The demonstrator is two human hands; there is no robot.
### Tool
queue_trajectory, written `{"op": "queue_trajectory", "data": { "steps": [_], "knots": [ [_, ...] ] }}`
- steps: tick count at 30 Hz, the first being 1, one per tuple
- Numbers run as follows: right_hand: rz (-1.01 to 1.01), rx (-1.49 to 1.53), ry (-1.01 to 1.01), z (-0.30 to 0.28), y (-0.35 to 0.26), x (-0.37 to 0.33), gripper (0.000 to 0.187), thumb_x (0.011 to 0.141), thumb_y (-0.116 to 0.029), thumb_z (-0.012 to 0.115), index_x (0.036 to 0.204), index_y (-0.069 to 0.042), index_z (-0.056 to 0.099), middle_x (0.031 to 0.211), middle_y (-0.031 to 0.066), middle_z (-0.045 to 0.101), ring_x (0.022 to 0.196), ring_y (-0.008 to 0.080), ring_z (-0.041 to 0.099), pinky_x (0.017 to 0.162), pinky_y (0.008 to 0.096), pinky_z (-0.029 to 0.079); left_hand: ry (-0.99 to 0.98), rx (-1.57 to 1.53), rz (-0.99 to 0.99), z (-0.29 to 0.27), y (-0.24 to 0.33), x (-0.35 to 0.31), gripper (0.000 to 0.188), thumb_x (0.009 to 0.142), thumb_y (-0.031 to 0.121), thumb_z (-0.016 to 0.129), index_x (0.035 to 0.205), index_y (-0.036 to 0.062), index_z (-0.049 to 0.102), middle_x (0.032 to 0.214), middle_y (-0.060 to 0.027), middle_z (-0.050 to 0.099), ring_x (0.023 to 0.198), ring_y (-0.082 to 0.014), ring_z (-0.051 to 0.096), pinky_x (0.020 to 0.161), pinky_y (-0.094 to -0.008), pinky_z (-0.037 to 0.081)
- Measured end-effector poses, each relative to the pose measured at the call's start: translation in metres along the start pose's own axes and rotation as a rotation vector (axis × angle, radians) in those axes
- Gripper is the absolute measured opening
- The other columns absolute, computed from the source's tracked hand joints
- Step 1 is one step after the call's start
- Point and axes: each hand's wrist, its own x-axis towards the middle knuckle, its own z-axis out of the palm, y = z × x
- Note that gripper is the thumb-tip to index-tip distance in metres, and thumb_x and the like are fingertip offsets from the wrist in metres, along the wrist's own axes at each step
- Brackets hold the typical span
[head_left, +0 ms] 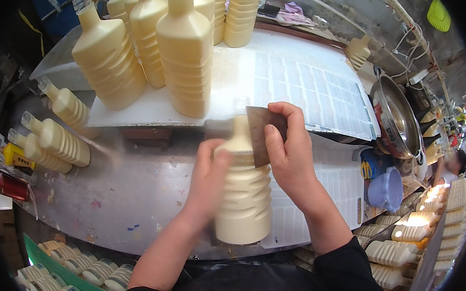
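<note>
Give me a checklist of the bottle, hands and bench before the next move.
1. Cream bottle roughly upright: ok, neck up between the hands.
2. Right hand secure: ok, thumb and fingers pinch the brown flat piece.
3. Left hand steadying the bottle: cannot tell, it is blurred at the bottle's left shoulder.
4. Brown flat piece pressed against the bottle: cannot tell, it overlaps the shoulder in view, but contact is hidden.
5. Grey tabletop free of marks: not ok, coloured flecks show.
6. Large bottles at back left standing: ok.
</note>
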Motion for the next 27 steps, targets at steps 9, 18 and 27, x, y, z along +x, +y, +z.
{"op": "queue_trajectory", "data": {
  "steps": [9, 18, 27],
  "knots": [
    [0.133, -0.157, 0.029, 0.007, -0.028, -0.001, 0.033, 0.099, -0.012, 0.049, 0.131, -0.004, 0.048, 0.12, 0.0244, 0.062, 0.109, 0.045, 0.061, 0.094, 0.0469, 0.048, 0.021, -0.042, -0.052, 0.001, 0.007, -0.002, 0.031, 0.108, 0.029, 0.047, 0.129, 0.0059, 0.046, 0.118, -0.0067, 0.054, 0.108, -0.0132, 0.051, 0.097, -0.03, 0.044],
    [-0.039, -0.288, -0.07, 0.033, -0.059, -0.003, 0.028, 0.097, -0.007, 0.052, 0.125, -0.005, 0.051, 0.116, 0.0218, 0.062, 0.103, 0.0434, 0.063, 0.089, 0.0475, 0.051, 0.096, -0.311, -0.172, 0.016, 0.021, -0.013, 0.028, 0.112, 0.031, 0.038, 0.126, 0.0101, 0.051, 0.106, -0.0005, 0.061, 0.096, -0.0081, 0.058, 0.085, -0.0265, 0.049],
    [-0.083, -0.323, -0.07, 0.029, -0.055, -0.001, 0.029, 0.097, -0.006, 0.053, 0.126, -0.004, 0.05, 0.113, 0.0229, 0.062, 0.097, 0.0438, 0.063, 0.085, 0.0471, 0.052, 0.114, -0.346, -0.158, 0.023, 0.024, -0.016, 0.034, 0.113, 0.034, 0.033, 0.128, 0.011, 0.052, 0.108, -0.0005, 0.06, 0.094, -0.0088, 0.057, 0.082, -0.0264, 0.049]
  ]
}}
